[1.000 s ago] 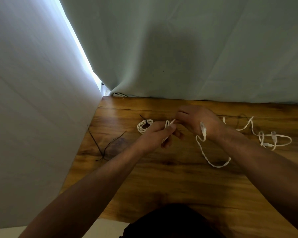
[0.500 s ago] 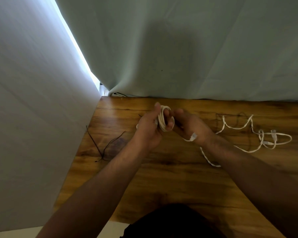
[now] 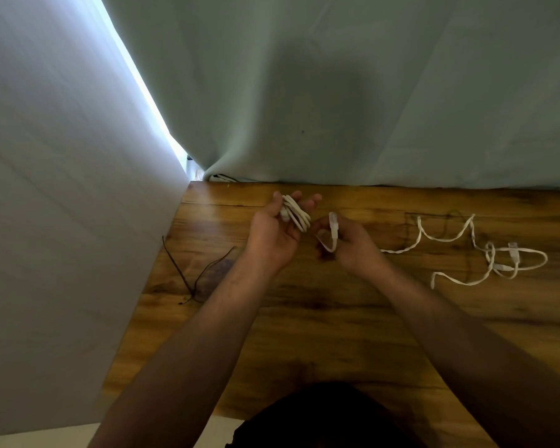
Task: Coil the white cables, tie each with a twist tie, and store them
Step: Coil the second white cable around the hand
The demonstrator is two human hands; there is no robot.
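Note:
My left hand is palm up above the wooden table and holds a small coil of white cable between thumb and fingers. Just to its right, my right hand pinches that cable's free end, a short loop with a white plug sticking up. A second white cable lies loose and tangled on the table to the right; one strand of it runs to just behind my right wrist. Thin dark twist ties lie on the table to the left.
A pale curtain hangs along the table's far edge. A white wall panel closes off the left side. Bare wood lies between my forearms and the near edge.
The long slack that trailed on the table has been wound onto the coil in my left hand. My left hand has turned palm up, and only a short end stays in my right hand.

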